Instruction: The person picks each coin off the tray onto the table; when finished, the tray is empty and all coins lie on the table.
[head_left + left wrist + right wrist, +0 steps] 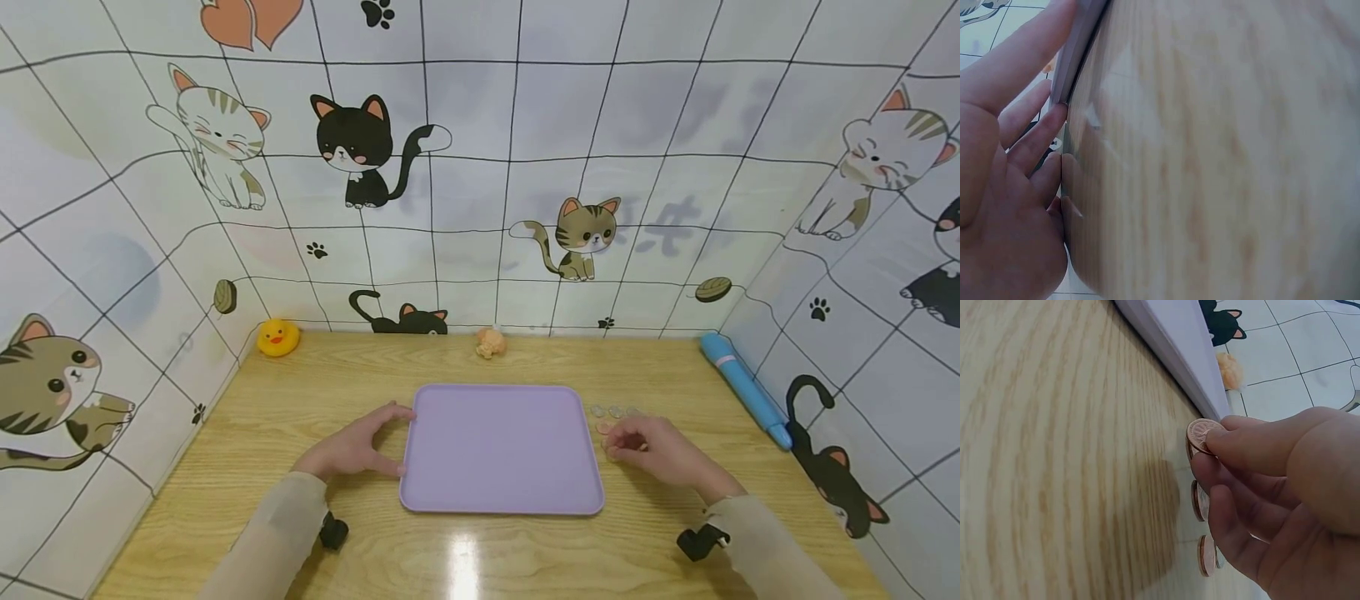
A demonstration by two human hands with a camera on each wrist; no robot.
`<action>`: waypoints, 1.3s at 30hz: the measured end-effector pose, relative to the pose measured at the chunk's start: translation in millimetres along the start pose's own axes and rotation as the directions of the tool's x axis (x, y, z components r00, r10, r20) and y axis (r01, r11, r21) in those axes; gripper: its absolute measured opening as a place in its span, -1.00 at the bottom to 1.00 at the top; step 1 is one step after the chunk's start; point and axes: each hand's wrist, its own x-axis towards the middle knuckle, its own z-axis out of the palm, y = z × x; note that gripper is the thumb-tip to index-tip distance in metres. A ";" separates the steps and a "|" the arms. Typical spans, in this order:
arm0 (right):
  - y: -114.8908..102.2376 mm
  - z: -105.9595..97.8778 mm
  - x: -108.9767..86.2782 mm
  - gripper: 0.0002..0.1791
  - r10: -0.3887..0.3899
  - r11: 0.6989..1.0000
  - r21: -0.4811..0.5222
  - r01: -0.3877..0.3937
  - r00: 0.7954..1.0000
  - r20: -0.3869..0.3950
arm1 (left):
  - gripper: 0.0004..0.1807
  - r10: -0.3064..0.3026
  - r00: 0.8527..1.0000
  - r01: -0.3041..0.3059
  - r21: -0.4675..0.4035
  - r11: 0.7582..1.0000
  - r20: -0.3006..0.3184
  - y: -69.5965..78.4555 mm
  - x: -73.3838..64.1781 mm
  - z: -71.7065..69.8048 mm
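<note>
A flat purple tray point(501, 450) lies on the wooden table. My left hand point(356, 446) rests at its left edge, thumb and fingers spread and touching the rim; the left wrist view has the palm point(1016, 219) beside the tray's side point(1079, 56). Just right of the tray, my right hand point(660, 450) pinches a copper coin point(1199, 434) between thumb and fingertips, tilted close over the table. Other coins lie near it: a copper coin point(603, 427), and silvery coins point(597, 411) in a row behind. Part of the group is hidden by the right hand.
A yellow rubber duck point(278, 337) sits at the back left corner of the table point(360, 542). A small peach-coloured figure point(491, 342) stands at the back middle. Along the right wall lies a blue pen-shaped object point(746, 390). Cat-printed tiled sheets point(480, 192) enclose the table.
</note>
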 end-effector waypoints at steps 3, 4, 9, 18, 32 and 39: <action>3.7 1.0 -0.2 -0.88 0.001 1.000 0.002 -0.001 1.000 0.017 | -0.08 0.012 1.000 -0.012 0.004 1.000 0.002 -1.2 0.0 -0.6; 4.8 1.7 -0.2 -0.88 -0.001 1.000 0.005 0.000 1.000 0.022 | -0.08 0.018 1.000 -0.018 0.005 1.000 0.004 -1.6 0.2 -0.9; 6.6 3.8 -0.3 -0.90 0.001 1.000 0.002 -0.001 1.000 0.023 | -0.08 0.033 0.999 -0.033 0.009 0.999 0.010 -1.9 0.7 -1.5; 5.5 6.6 -0.7 -0.91 0.013 0.999 -0.040 -0.012 1.000 0.022 | -0.06 0.003 1.000 -0.003 0.005 1.000 0.008 -1.4 1.3 -1.9; 2.7 8.4 -6.4 -0.89 0.032 0.997 -0.070 -0.031 0.999 0.007 | -0.10 0.009 1.000 -0.009 0.013 1.000 0.005 2.8 -0.2 -0.6; 1.9 10.5 -7.6 -0.88 0.013 0.993 -0.116 -0.013 1.000 -0.002 | -0.09 0.001 1.000 -0.001 0.007 1.000 0.004 2.4 -0.7 -0.9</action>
